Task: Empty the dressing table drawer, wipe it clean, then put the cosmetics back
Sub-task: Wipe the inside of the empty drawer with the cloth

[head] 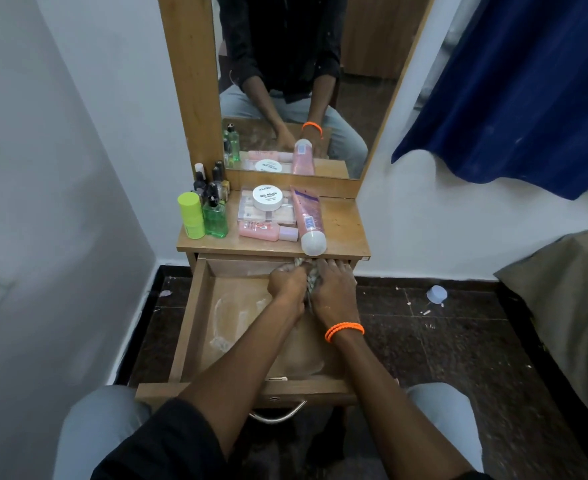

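Observation:
The wooden drawer (195,306) is pulled out and holds no cosmetics; white powdery smears mark its floor. At its far end my left hand (287,280) and my right hand (334,289) sit side by side, both gripping a bunched grey cloth (311,275) that shows between them. On the table top (344,223) stand a lime-green tub (191,214), a green bottle (215,220) and several small dark bottles (213,183). Beside them lie a pink bottle (268,231), a pink tube (309,220) and a white jar (268,197) on a palette box (247,211).
A mirror (285,81) rises behind the table top. A blue curtain (521,91) hangs at right, a covered bed (569,306) below it. A white cap (437,294) and scraps lie on the dark floor. The drawer's metal handle (278,415) is between my knees.

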